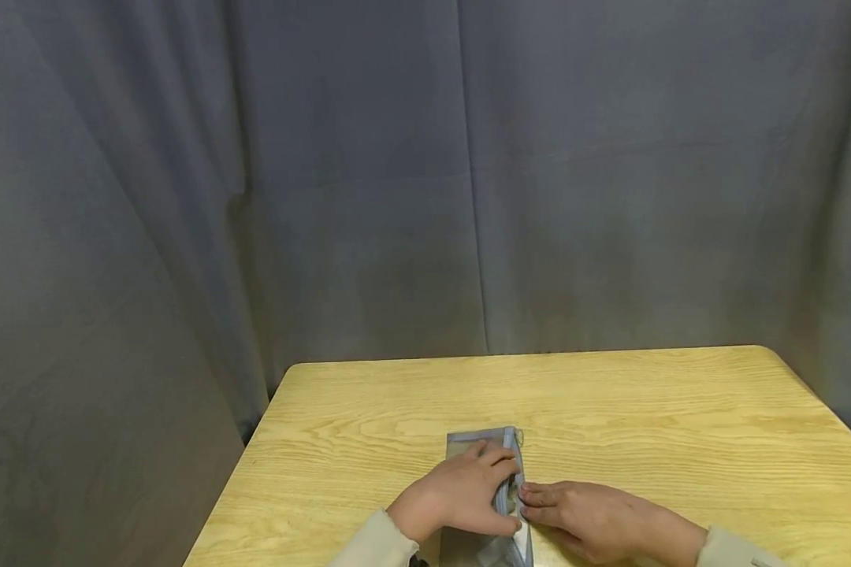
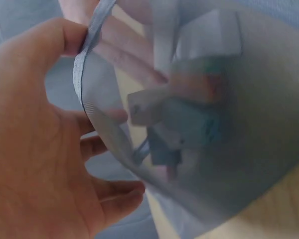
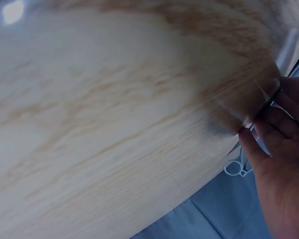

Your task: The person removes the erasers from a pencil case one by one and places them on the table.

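Note:
A grey see-through mesh pouch with a pale blue-grey trim lies on the table in front of me. Its trimmed mouth faces right in the head view and is parted. My left hand lies over the pouch and grips the near-side trim between thumb and fingers. From the right, my right hand pinches the other edge of the mouth with its fingertips. Through the mesh in the left wrist view show several small things, among them a white block and a teal piece; their kinds are blurred.
The wood-grain table stretches out around the pouch, with rounded far corners. Grey curtains hang behind it and at the sides. A small pale ring hangs at the pouch's end in the right wrist view.

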A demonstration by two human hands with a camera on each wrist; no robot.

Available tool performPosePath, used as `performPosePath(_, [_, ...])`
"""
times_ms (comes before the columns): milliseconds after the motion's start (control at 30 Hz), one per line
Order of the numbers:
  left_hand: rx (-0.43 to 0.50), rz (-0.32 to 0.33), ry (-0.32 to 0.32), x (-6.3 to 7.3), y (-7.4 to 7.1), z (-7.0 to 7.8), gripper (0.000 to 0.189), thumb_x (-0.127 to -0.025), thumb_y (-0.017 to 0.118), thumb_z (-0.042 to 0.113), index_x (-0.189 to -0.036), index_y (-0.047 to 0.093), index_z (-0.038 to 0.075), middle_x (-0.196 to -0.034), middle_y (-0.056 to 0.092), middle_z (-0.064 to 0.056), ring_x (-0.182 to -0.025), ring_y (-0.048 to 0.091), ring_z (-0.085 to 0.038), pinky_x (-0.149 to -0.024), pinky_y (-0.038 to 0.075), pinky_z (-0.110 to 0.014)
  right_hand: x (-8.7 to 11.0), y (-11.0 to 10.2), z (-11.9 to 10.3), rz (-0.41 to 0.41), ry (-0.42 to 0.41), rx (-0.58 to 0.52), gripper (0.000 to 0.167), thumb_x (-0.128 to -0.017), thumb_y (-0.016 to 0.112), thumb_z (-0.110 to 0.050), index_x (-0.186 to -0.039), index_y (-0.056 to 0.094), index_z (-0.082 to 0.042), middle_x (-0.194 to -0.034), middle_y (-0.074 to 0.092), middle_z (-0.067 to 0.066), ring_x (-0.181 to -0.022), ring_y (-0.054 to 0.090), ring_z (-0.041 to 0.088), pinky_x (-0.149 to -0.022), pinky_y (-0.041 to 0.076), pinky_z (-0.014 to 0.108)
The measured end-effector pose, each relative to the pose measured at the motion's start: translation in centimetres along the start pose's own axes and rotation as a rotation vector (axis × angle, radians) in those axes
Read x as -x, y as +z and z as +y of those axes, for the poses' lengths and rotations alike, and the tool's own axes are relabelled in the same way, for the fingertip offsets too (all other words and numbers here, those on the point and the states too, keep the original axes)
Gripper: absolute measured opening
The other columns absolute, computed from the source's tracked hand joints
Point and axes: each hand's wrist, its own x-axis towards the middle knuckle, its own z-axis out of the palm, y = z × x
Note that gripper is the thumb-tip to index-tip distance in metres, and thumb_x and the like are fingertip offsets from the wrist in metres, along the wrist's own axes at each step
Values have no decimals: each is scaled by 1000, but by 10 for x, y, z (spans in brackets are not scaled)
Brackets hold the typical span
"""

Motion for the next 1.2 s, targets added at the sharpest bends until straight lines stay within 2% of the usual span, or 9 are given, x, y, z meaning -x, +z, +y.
performPosePath(167, [27, -27, 7, 12, -14, -6, 62, -90, 60, 56, -145, 53, 29, -162, 33, 13, -147, 36, -24, -104, 48, -41, 0, 1, 1, 17, -24, 12, 41, -105, 56, -19, -143, 57, -4, -144, 57, 14, -133, 55, 25, -98, 53, 37])
performPosePath(367, [80, -50, -12, 23, -24, -15, 65, -89, 57, 67, -142, 53, 29, -159, 35, 17, -144, 40, -22, -103, 48, -40, 0, 2, 1, -2, 33, -41, 42, -105, 55, -21, -144, 56, -6, -146, 55, 13, -135, 54, 25, -100, 52, 37])
performPosePath(467, [114, -65, -26, 27, -25, -21, 67, -89, 59, 65, -147, 47, 33, -159, 35, 17, -144, 39, -25, -107, 45, -45, 1, 2, 1, -7, 44, -60, 42, -104, 56, -19, -144, 56, -7, -146, 55, 12, -135, 54, 25, -100, 52, 38])
performPosePath(600, [173, -84, -53, 35, -24, -28, 74, -89, 63, 55, -155, 33, 42, -160, 30, 17, -145, 38, -28, -109, 42, -49, 0, 0, 2, -4, 31, -55, 42, -103, 58, -14, -144, 57, -7, -146, 56, 11, -135, 54, 25, -100, 52, 38])
performPosePath(700, [212, -72, -67, 39, -22, -32, 74, -89, 64, 53, -155, 32, 43, -161, 26, 18, -144, 39, -26, -108, 43, -48, -2, -1, 2, -5, 33, -45, 42, -100, 61, -12, -142, 58, -7, -145, 57, 11, -135, 54, 25, -100, 52, 38])
performPosePath(767, [231, -50, -66, 40, -19, -34, 73, -89, 65, 52, -155, 34, 41, -162, 23, 18, -142, 41, -24, -109, 42, -48, -2, -1, 3, -6, 43, -42, 43, -99, 64, -11, -141, 60, -8, -145, 57, 11, -135, 54, 25, -100, 53, 38])
performPosePath(867, [247, -18, -59, 42, -14, -38, 71, -89, 64, 51, -153, 40, 32, -163, 22, 18, -142, 42, -23, -109, 42, -47, -3, -1, 3, -1, 48, -38, 42, -97, 65, -11, -139, 62, -8, -144, 58, 11, -134, 55, 25, -99, 53, 39])
performPosePath(1033, [275, 18, -51, 44, -7, -41, 73, -88, 65, 50, -151, 44, 20, -164, 22, 15, -141, 43, -21, -103, 47, -38, -3, 0, 3, 14, 39, -27, 41, -97, 66, -10, -137, 63, -8, -143, 58, 13, -132, 57, 26, -98, 54, 39])
performPosePath(1200, [337, 58, -7, 42, 1, -41, 74, -88, 64, 44, -153, 39, 19, -164, 20, 12, -139, 43, -19, -103, 47, -36, -3, 0, 2, 16, 53, -50, 42, -96, 66, -8, -137, 63, -7, -143, 59, 13, -132, 57, 26, -98, 54, 39])
